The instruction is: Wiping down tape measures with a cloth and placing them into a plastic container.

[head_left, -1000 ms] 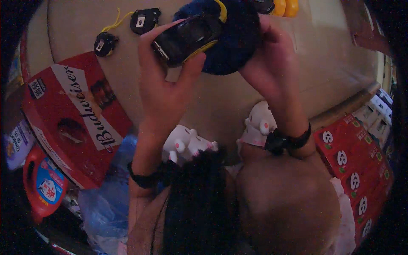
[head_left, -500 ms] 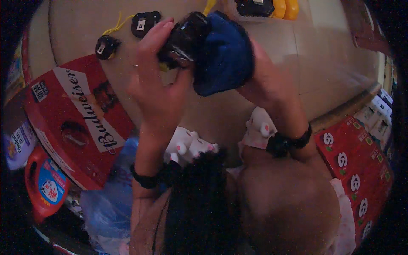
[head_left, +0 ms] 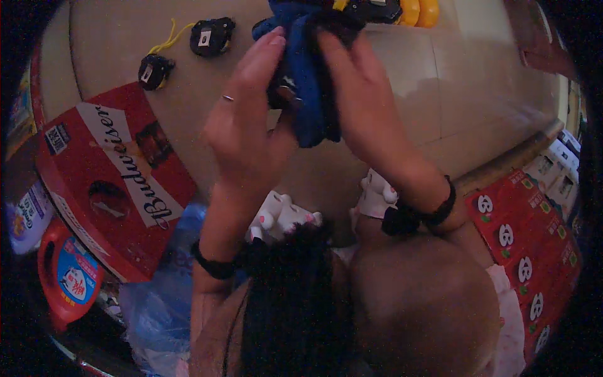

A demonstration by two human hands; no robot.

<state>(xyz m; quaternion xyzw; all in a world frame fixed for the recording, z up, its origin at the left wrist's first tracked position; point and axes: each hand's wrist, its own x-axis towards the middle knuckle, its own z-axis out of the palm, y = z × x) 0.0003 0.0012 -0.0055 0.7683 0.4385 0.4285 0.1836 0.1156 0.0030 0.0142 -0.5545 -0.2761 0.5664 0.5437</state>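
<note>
Both my hands are raised over the floor at the upper middle of the head view. My left hand (head_left: 245, 119) grips a black tape measure (head_left: 276, 97), its shiny case mostly hidden by fingers and cloth. A dark blue cloth (head_left: 311, 119) is wrapped over the tape measure's right side. My right hand (head_left: 370, 94) holds the cloth, its fingers pressing it from the right. To the left, two more black tape measures lie on the floor: a larger-looking one (head_left: 211, 38) and another (head_left: 154, 71) beside it, with a yellow cord between them.
At the top right sits a clear container (head_left: 383, 26) with a black tape measure and yellow items (head_left: 419, 11). A red carton (head_left: 119, 182) stands left, near a red jug (head_left: 68, 276) and blue plastic bag (head_left: 157, 314). Red boxes (head_left: 521, 251) line the right.
The blue cloth has been folded around the black tape measure, covering more of it. My right hand has turned and moved in closer to my left hand.
</note>
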